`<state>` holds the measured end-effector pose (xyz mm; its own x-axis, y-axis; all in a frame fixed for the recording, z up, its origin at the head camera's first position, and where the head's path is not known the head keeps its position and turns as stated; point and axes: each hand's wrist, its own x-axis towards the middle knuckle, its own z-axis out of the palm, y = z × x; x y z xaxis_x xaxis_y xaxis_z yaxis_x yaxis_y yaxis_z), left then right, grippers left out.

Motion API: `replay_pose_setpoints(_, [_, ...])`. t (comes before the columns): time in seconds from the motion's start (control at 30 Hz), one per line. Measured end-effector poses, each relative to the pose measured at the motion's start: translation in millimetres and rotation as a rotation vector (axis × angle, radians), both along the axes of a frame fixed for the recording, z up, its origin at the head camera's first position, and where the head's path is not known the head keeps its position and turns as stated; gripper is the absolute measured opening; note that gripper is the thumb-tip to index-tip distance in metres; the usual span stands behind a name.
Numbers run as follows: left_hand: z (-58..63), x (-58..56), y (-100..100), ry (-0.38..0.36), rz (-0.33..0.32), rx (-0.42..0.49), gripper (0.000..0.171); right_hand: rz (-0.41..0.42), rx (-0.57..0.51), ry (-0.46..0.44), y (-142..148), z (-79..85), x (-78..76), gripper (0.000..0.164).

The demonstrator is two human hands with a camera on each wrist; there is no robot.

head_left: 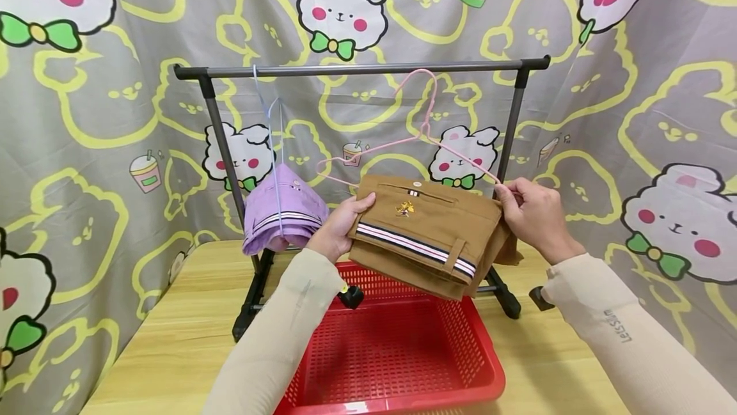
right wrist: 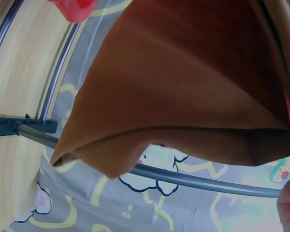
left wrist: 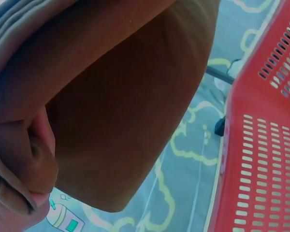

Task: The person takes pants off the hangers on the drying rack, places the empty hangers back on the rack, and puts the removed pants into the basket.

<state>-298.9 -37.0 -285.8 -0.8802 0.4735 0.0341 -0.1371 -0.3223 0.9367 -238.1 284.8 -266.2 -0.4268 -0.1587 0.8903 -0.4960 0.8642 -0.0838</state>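
Note:
Folded brown trousers (head_left: 426, 223) with a striped band and a small embroidered figure hang over a pink hanger (head_left: 460, 154). My left hand (head_left: 342, 226) grips their left edge, thumb on the front. At the right end, my right hand (head_left: 535, 213) pinches the hanger's corner beside the cloth. The pink hook overlaps the rail (head_left: 357, 70); whether it bears on it I cannot tell. In both wrist views the brown cloth fills much of the picture and hides most of each hand.
Folded purple trousers (head_left: 282, 204) hang from a blue hanger (head_left: 276, 127) at the rail's left. A red perforated basket (head_left: 495, 376) stands on the wooden table (head_left: 167, 332) below the brown cloth. A patterned curtain (head_left: 380, 12) hangs behind the rack.

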Motion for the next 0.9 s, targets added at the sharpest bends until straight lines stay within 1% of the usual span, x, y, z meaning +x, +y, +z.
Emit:
replay_pose_setpoints(0.07, [1.1, 0.0, 1, 0.014, 0.0, 0.008, 0.022, 0.015, 0.002, -0.005, 1, -0.2, 0.0, 0.008])
replay_pose_setpoints(0.1, [1.6, 0.0, 1, 0.018, 0.002, 0.009, 0.021, 0.023, 0.008, -0.006, 2, -0.3, 0.2, 0.009])
replay_pose_setpoints(0.23, [3.9, 0.3, 1, 0.023, 0.01, 0.011, 0.021, 0.068, 0.053, -0.007, 4, -0.5, 0.9, 0.022])
replay_pose_setpoints(0.37, [5.8, 0.8, 0, 0.03, 0.011, 0.013, 0.022, 0.113, 0.112, -0.004, 6, -0.7, 0.3, 0.023])
replay_pose_setpoints(0.5, [8.7, 1.6, -3, 0.034, 0.009, 0.018, 0.02, 0.134, 0.152, -0.012, 9, -0.9, 0.1, 0.026])
replay_pose_setpoints(0.6, [11.0, 1.9, -4, 0.031, 0.017, 0.03, 0.018, 0.157, 0.144, -0.064, 13, -1.0, 3.0, 0.036])
replay_pose_setpoints(0.7, [12.0, 1.4, -6, 0.026, 0.026, 0.043, 0.017, 0.181, 0.14, -0.165, 17, -0.1, 8.1, 0.055])
replay_pose_setpoints(0.8, [12.1, 1.1, -7, 0.02, 0.032, 0.049, 0.017, 0.188, 0.177, -0.266, 19, 2.3, 12.3, 0.07])
replay_pose_setpoints(0.87, [12.1, 0.8, -7, 0.019, 0.04, 0.046, 0.017, 0.189, 0.211, -0.298, 20, 3.4, 13.0, 0.077])
replay_pose_setpoints(0.9, [12.1, 0.6, -7, 0.018, 0.042, 0.044, 0.017, 0.189, 0.23, -0.3, 21, 3.2, 12.5, 0.078])
